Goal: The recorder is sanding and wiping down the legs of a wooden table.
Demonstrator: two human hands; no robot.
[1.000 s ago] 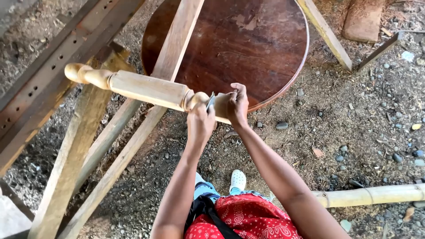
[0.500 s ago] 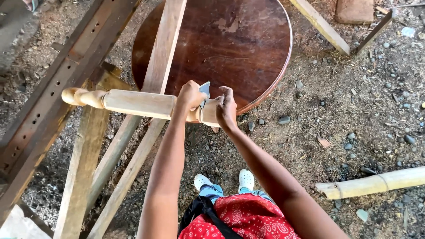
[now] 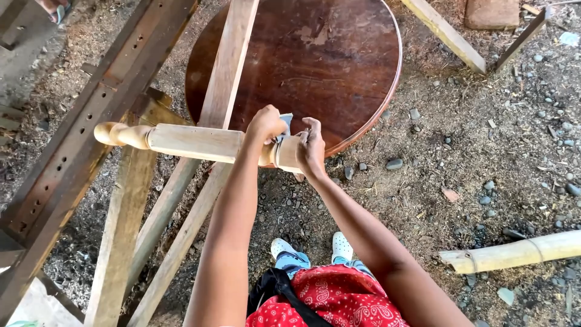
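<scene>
Nearest, at the bottom edge: red patterned cloth (image 3: 339,303) with a black strap, cut off by the frame; two pale shoes (image 3: 315,248) on bare dirt ground (image 3: 460,169) strewn with pebbles, open to the right. Bamboo pole (image 3: 514,251), lower right, lying on the ground, its far end cut off. Slanting timber planks (image 3: 175,200), left of centre, running out of the frame. Left hand (image 3: 265,125): closed over a small grey-blue piece (image 3: 285,121), kind unclear, pressed on the turned wooden leg (image 3: 193,142). Right hand (image 3: 311,148): wrapped around the leg's near end, hiding its tip. The leg lies level across a plank, knobbed end to the left. Perforated dark beam (image 3: 85,127), far left, diagonal. Beyond: round dark-brown tabletop (image 3: 327,54) lying flat on the ground, upper rim cut off, partly covered by a plank. Top right: flat block (image 3: 490,12), partly out of frame.
</scene>
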